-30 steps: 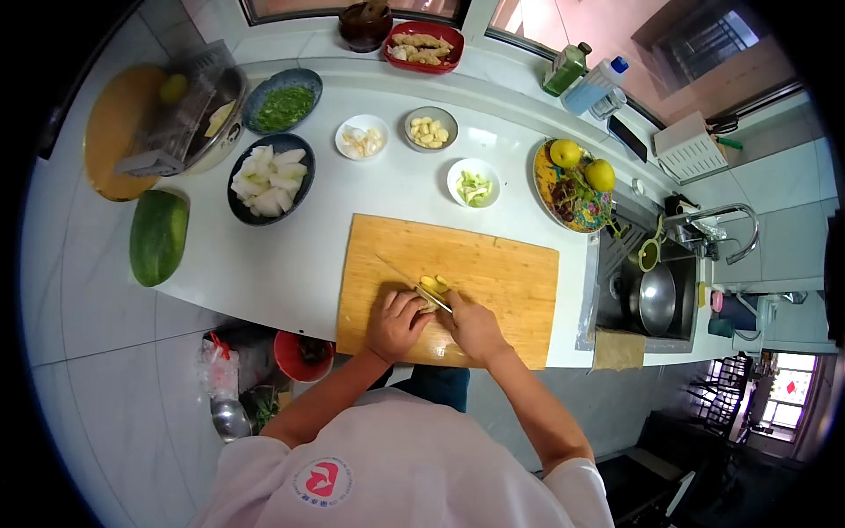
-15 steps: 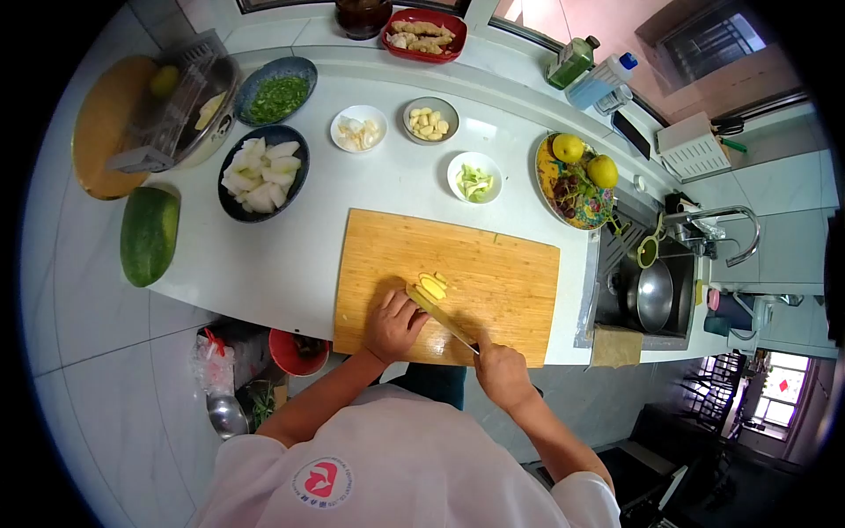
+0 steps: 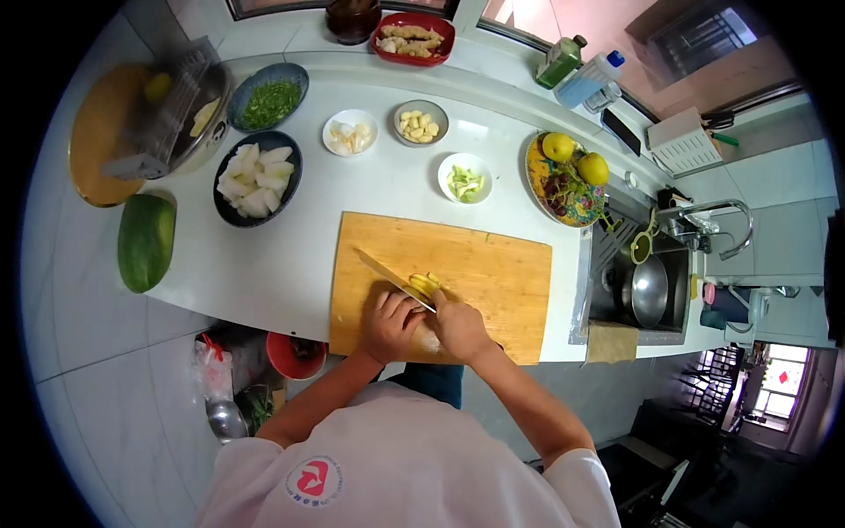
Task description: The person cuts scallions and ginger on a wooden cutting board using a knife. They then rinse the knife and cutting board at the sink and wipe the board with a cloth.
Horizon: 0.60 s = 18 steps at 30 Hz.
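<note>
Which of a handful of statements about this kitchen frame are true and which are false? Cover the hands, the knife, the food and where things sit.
1. The right hand holds the knife. True.
2. The left hand rests on a bowl. False: it is at the cutting board, beside the blade.
3. The yellow slices lie on the cutting board. True.
4. The large green vegetable is in the sink. False: it lies at the left end of the counter.
5. The patterned plate carries two round yellow fruits. True.
6. The red dish is empty. False: it holds pale, knobbly pieces.
</note>
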Tool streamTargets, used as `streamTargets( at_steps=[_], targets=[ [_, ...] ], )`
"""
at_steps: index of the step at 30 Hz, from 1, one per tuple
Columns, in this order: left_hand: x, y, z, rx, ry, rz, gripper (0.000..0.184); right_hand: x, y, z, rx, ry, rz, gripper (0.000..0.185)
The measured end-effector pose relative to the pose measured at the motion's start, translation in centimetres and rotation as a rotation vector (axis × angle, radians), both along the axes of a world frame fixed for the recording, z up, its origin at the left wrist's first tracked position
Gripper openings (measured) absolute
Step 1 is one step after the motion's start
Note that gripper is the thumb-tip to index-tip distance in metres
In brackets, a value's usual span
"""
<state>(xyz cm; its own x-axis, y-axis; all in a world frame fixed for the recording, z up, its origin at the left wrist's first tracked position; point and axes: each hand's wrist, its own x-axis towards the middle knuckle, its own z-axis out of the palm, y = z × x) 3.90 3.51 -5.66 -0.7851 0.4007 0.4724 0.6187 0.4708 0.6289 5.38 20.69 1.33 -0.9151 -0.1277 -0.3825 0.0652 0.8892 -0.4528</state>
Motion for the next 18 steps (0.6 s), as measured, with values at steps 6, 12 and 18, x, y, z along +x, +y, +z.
streamTargets(
  at_steps=[6,12,18],
  targets=[
    [0.1,0.0,0.8,0.016,-0.049,0.029,0.023,1.5,1.2,0.8,-0.029,0.013,-0.099,0.031],
    [-0.1,-0.4,1.5,-0.036,0.014,-0.016,0.023,6.2,2.5,4.7,0.104,-0.084,-0.106,0.027],
    [0.0,-0.6,0.0,-0.076,0.060,-0.048,0.022,6.8,3.1,4.4,0.177,-0.068,-0.033,0.025]
  ],
)
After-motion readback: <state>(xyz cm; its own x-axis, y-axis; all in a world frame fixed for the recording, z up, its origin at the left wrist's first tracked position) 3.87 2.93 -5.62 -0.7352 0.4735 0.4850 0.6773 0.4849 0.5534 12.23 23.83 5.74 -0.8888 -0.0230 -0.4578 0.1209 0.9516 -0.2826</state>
